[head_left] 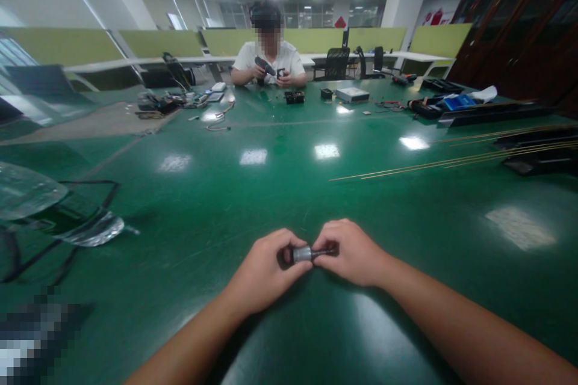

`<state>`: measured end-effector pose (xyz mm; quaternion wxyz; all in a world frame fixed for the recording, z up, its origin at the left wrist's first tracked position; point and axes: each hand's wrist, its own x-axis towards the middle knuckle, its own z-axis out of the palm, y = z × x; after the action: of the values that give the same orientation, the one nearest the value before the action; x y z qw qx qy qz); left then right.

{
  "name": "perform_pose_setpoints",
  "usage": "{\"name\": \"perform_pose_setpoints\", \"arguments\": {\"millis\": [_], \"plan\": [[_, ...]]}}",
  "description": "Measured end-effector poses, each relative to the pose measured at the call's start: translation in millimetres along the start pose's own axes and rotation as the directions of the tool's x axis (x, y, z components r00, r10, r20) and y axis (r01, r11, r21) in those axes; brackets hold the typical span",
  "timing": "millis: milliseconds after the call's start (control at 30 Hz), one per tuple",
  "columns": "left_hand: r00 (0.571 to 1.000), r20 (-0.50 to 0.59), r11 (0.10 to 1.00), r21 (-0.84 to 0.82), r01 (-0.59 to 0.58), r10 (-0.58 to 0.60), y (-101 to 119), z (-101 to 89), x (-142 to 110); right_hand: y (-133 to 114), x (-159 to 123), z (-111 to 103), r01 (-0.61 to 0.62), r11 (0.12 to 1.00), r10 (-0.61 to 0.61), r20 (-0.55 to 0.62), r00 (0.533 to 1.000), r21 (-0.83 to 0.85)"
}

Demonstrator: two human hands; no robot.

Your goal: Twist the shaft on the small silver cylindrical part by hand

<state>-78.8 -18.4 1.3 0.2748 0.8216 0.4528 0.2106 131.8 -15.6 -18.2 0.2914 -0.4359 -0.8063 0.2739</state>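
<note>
Just above the green tabletop, my two hands meet over a small part. My left hand [273, 267] has its thumb and fingers closed around a short silver-grey metal cylinder [302, 254]. From the cylinder's right end runs a thin dark rod [321, 251]. My right hand [347, 252] pinches this rod between thumb and fingers. Both pieces lie in line, nearly level, and look joined or touching; I cannot tell how they fit together. The fingers hide part of each.
A clear plastic bottle [58, 207] lies on its side at the left, beside a black cable. Thin brass-coloured rods [433, 160] reach in from the right. Across the green table [280, 198] a person [270, 60] holds a power screwdriver. Tools and electronic parts lie along the far side.
</note>
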Motion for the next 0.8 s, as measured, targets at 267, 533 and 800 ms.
{"name": "perform_pose_setpoints", "arguments": {"millis": [267,533,800], "plan": [[1.0,0.003,1.0,-0.007,0.014,-0.014,1,-0.7,0,1,0,-4,0.011,1.0,-0.011,0.017,1.0,-0.007],[1.0,0.014,1.0,-0.011,0.004,-0.004,-1,-1.3,-1,1,-1,-8,0.007,1.0,-0.006,0.036,0.999,-0.01],[1.0,0.019,1.0,-0.022,-0.016,0.016,0,-3.5,-1,2,-3,-11,0.007,1.0,-0.007,0.048,0.999,-0.006]]}}
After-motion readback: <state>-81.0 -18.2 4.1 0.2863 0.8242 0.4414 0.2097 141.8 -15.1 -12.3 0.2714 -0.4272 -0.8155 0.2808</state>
